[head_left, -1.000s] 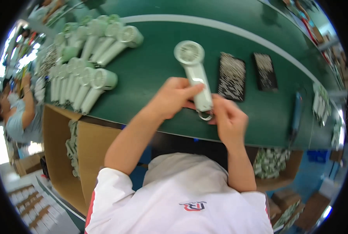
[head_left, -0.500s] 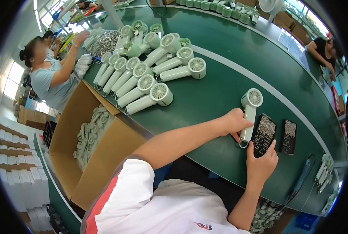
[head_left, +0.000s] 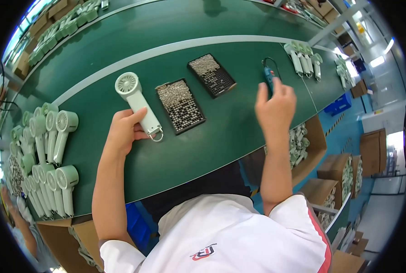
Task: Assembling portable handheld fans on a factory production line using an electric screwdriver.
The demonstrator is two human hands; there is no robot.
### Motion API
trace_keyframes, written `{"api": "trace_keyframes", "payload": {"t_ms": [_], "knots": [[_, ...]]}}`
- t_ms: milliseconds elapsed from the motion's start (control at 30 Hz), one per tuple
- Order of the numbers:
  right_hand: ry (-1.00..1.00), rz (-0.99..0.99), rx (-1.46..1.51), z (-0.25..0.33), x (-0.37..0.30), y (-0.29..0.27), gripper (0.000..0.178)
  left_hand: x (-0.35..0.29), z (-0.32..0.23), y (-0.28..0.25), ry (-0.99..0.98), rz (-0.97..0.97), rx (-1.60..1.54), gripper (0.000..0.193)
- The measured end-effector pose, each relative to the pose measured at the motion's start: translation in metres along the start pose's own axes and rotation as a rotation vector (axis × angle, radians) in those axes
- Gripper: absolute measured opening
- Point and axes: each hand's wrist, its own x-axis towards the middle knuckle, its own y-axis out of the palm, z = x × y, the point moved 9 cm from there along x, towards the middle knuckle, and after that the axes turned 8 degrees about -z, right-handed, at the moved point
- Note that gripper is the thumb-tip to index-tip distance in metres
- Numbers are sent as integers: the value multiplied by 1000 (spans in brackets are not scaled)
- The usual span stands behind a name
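Observation:
My left hand point(head_left: 123, 129) is closed around the handle of a pale green handheld fan point(head_left: 144, 111). The fan's round grille points away from me, and a small metal loop hangs from its near end. Two black trays of small metal screws lie to the right of it: a nearer screw tray point(head_left: 181, 107) and a farther screw tray point(head_left: 212, 75). Farther right, my right hand point(head_left: 275, 111) is over the table, fingers apart, at the near end of a blue electric screwdriver point(head_left: 269, 75). The fingers partly cover the tool; no grip on it shows.
Many similar fans point(head_left: 65, 177) lie in rows at the left of the green table point(head_left: 166, 166). More fan parts point(head_left: 303, 59) lie at the far right. Open cardboard boxes point(head_left: 319, 145) holding parts stand below the table's edge. Another person's arm point(head_left: 23, 223) shows at lower left.
My view has swung to the right. My right hand has left the nearer screw tray and moved right to the screwdriver. The fan stays in my left hand.

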Motion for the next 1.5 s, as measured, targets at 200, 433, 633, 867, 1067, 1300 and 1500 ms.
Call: {"api": "trace_keyframes", "payload": {"t_ms": [200, 433, 633, 867, 1067, 1300, 1500], "knots": [[222, 488, -224, -106, 8, 65, 40, 0, 3, 5, -8, 10, 23, 38], [-189, -8, -108, -55, -10, 49, 34, -4, -2, 5, -21, 12, 45, 38], [-84, 144, -240, -67, 0, 55, 35, 0, -5, 6, -36, 76, 29, 39], [26, 315, -265, -92, -12, 84, 36, -1, 1, 1, -36, 92, -40, 39], [128, 434, -213, -133, 8, 108, 48, 1, -1, 6, -4, 124, -44, 42], [858, 61, 1227, -84, 29, 64, 36, 0, -2, 6, -20, 110, -53, 45], [700, -53, 1884, 57, 67, 18, 42, -3, 3, 4, -22, 97, -20, 42]]}}
